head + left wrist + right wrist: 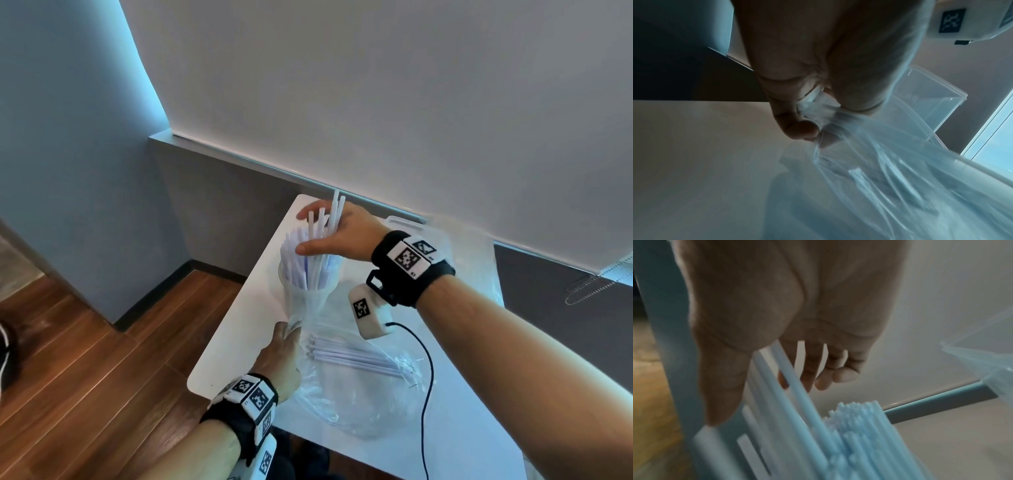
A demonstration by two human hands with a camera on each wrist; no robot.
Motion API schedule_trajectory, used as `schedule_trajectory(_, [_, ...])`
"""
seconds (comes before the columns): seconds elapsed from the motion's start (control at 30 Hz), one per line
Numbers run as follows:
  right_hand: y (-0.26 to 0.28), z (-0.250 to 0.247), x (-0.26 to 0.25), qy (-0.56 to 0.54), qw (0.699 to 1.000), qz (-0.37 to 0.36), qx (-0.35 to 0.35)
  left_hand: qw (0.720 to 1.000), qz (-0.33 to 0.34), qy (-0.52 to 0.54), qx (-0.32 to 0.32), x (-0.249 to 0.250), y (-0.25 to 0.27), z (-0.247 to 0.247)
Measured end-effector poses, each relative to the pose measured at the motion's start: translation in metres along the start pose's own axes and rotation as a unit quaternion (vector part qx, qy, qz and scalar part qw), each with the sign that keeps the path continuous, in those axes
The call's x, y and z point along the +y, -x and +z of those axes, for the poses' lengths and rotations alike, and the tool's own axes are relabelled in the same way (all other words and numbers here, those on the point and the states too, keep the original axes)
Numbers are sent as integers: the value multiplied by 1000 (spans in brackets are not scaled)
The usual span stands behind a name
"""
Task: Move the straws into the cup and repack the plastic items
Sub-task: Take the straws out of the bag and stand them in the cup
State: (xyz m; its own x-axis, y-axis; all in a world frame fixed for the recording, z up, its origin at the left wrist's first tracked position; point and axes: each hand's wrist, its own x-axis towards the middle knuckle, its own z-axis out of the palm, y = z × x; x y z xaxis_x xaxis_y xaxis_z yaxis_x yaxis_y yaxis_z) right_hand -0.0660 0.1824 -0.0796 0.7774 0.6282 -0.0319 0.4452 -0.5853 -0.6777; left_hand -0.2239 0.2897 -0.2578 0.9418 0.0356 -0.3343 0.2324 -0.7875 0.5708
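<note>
The right hand (346, 229) is spread wide above the cup (306, 291), thumb toward the person and fingers fanned on the far side, with a few loose straws (334, 214) standing tall between thumb and fingers; the wrist view shows these straws (781, 386) running across the palm while the fingers (812, 366) stay nearly straight and apart, so the grip is a loose cage rather than a clamp. Directly below this hand the cup, a clear thin-walled plastic tumbler, is packed with a dense bunch of straws (857, 426), slim white matte tubes with open round ends. The left hand (279, 363) is closed in a narrow pinch: thumb and fingertips (803, 129) bunch the crumpled mouth of a plastic bag (890, 178), a thin, glossy, creased transparent film. Just to the right of that pinch, inside the bag (356, 404), a small bundle of remaining straws (356, 356) lies flat, roughly parallel. Both hands work over a smooth white table (239, 329) with rounded corners. Beyond the pinch, a clear rigid plastic container (925, 100) with straight walls stands on the table.
</note>
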Motion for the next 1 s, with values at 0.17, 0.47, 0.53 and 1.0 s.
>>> schedule_trajectory(0.17, [3,7,-3,-80,978,-101,164,1000,-1,2,6,-3,2,-6])
schedule_trajectory(0.47, [16,56,30,67,986,-73,135,998,51,-4,34,-12,10,-34])
schedule_trajectory(0.53, [14,53,30,73,977,-92,175,996,57,14,69,-13,11,-40])
schedule_trajectory(1.0, [27,64,46,-50,978,-27,199,907,233,64,346,52,-37,-109])
